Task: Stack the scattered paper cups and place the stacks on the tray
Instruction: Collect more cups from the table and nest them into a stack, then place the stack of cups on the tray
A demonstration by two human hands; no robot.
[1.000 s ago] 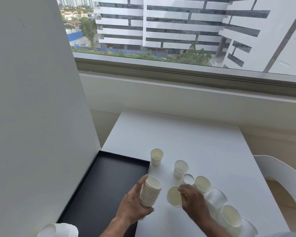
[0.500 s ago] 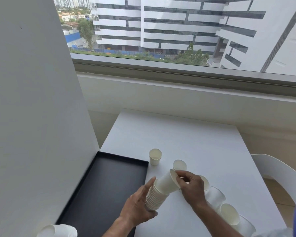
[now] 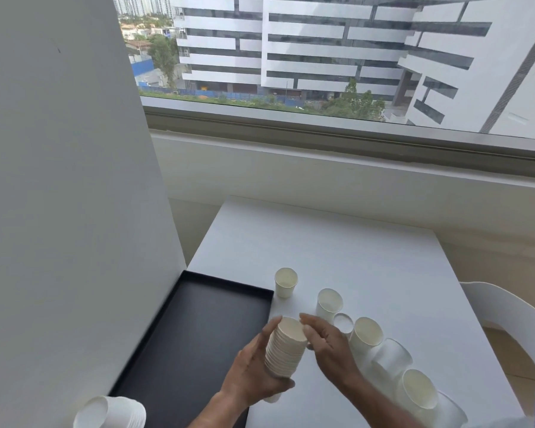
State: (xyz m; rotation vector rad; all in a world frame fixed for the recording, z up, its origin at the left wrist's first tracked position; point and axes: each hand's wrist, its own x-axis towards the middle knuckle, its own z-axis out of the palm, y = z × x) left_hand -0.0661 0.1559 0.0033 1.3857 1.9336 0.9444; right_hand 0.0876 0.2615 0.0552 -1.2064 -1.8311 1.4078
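Note:
My left hand point(image 3: 254, 370) grips a tall stack of white paper cups point(image 3: 284, 350), tilted, just above the white table point(image 3: 337, 248). My right hand point(image 3: 328, 344) is beside the stack's top, fingers relaxed and touching its rim. Loose cups stand or lie to the right: one near the tray corner point(image 3: 285, 282), one behind my right hand point(image 3: 329, 302), one upside down point(image 3: 343, 323), and several more point(image 3: 366, 335) trailing toward the front right. The black tray point(image 3: 192, 329) lies at the left. A second stack point(image 3: 112, 412) lies on its side at the tray's near left corner.
A white wall panel point(image 3: 68, 211) rises along the tray's left side. A white chair point(image 3: 513, 316) stands at the table's right edge. The far half of the table holds no cups. A window ledge runs behind.
My right hand brought a single cup from the table onto the top of the stack and has let it go; the cup now sits nested in the stack that my left hand holds.

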